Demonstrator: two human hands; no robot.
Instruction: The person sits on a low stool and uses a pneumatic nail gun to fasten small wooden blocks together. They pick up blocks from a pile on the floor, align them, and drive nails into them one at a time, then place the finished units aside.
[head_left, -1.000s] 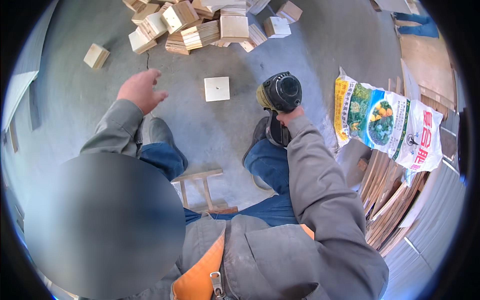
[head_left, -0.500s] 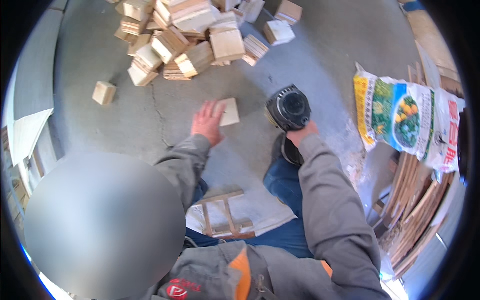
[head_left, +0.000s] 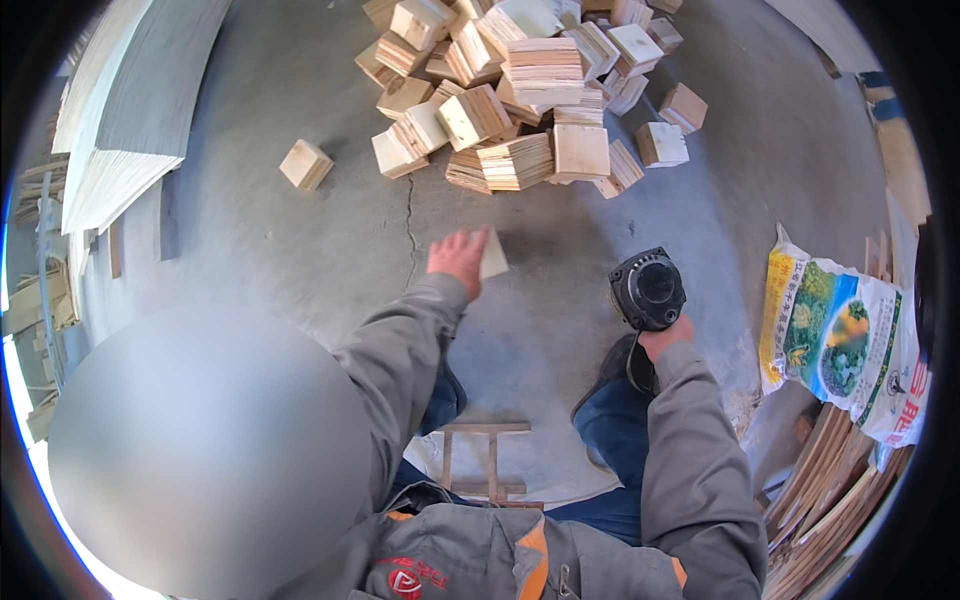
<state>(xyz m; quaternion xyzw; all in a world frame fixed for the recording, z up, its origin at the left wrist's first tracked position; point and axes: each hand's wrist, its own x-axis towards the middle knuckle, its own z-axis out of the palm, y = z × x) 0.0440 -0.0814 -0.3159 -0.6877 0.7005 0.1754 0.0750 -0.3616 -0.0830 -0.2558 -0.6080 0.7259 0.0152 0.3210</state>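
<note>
My left hand (head_left: 458, 259) is closed round the near side of a small pale wooden block (head_left: 493, 257), its fingers lying over the block's left part. The block looks tilted, and part of it is hidden by the fingers. To the right, my right hand (head_left: 667, 338) grips the handle of a black nail gun (head_left: 648, 289). Its round head with a vented rim faces up, and its lower end is hidden. The tool is held above the floor near my right shoe (head_left: 612, 372), well apart from the block.
A heap of layered wooden blocks (head_left: 580, 152) lies ahead, with a single block (head_left: 306, 165) off to its left. Stacked boards (head_left: 150, 130) stand at the far left. At right, a printed sack (head_left: 838, 335) rests beside wooden strips (head_left: 825, 500). A wooden frame (head_left: 492, 460) lies between my legs.
The view has shifted, so the scene sits lower and further right. My left hand, earlier spread flat by the block, has closed on it and tilted it. My right hand still holds the nail gun.
</note>
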